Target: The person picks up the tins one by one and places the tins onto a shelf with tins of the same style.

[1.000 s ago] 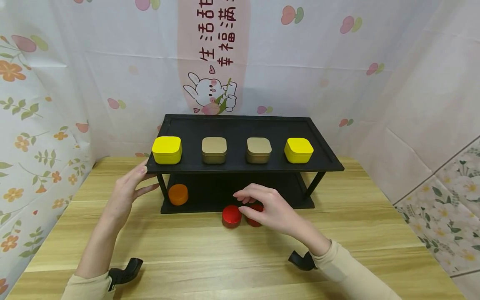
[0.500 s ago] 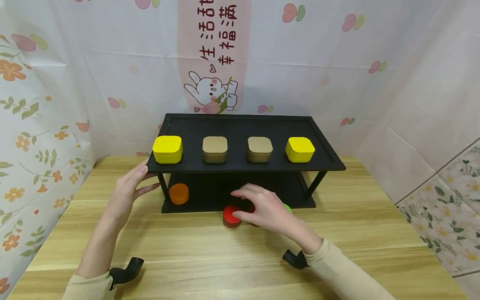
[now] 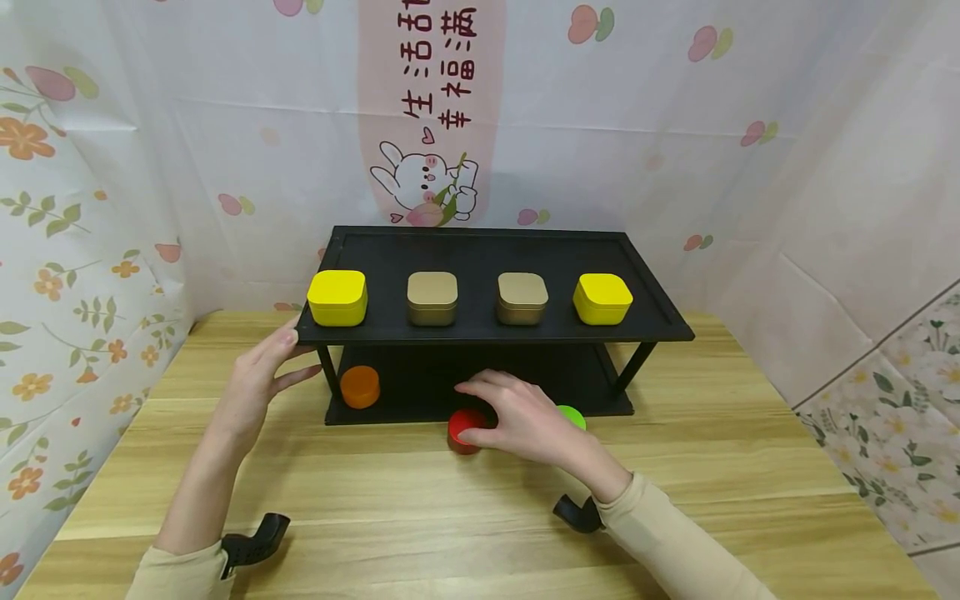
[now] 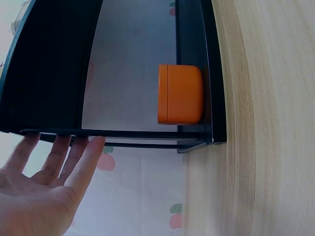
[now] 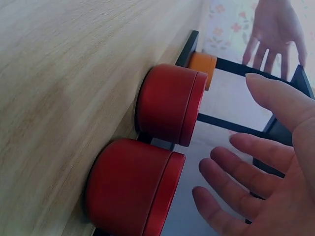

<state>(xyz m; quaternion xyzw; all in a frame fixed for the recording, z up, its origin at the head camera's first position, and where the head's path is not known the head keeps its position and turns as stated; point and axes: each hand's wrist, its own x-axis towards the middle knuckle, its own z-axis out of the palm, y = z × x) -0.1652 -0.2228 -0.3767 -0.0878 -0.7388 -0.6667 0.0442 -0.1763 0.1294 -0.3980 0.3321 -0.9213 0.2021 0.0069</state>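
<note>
A black two-tier shelf (image 3: 480, 250) stands on a wooden table (image 3: 450, 517). My left hand (image 3: 264, 375) rests with straight fingers (image 4: 74, 152) against the top tier's left corner. An orange round tin (image 3: 360, 387) sits at the left of the lower tier, also seen in the left wrist view (image 4: 179, 93). One red round tin (image 3: 463, 430) stands at the shelf's front edge. My right hand (image 3: 521, 421) hovers over a second red tin (image 5: 130, 189) beside the first (image 5: 170, 103), fingers (image 5: 236, 169) spread and not touching. A green tin (image 3: 572, 415) peeks out behind that hand.
On the top tier stand two yellow square tins (image 3: 337, 297) (image 3: 602, 298) at the ends and two gold ones (image 3: 432, 297) (image 3: 522, 297) between them. Flowered sheets hang behind and at both sides. Black wrist mounts (image 3: 255, 537) lie near the table's front.
My right hand has slid slightly left and toward the shelf, now hiding the second red tin in the head view; the green tin has come into sight. The left hand has stayed put.
</note>
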